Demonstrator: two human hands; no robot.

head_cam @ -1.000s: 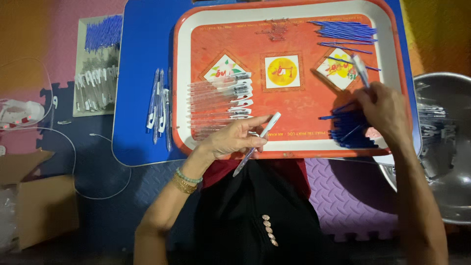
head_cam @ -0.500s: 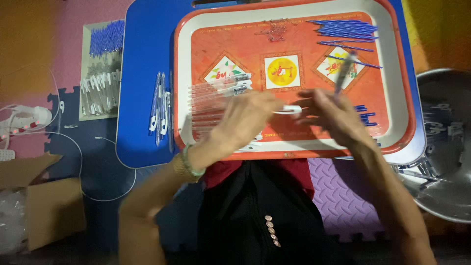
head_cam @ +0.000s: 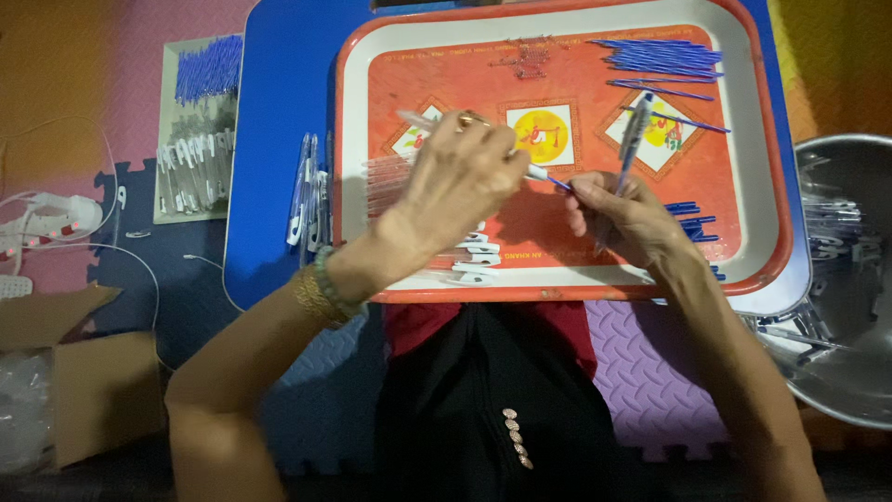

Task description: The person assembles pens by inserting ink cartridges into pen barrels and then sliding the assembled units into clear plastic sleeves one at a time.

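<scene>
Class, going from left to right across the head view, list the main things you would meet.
Cardboard box → grey card of pen parts → left hand → right hand → metal bowl.

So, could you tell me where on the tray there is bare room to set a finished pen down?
The tray has one open strip along its right side, between the blue refills at the top and the refills near the right hand. The lower left is crowded with clear barrels and caps, under the left hand.
</scene>
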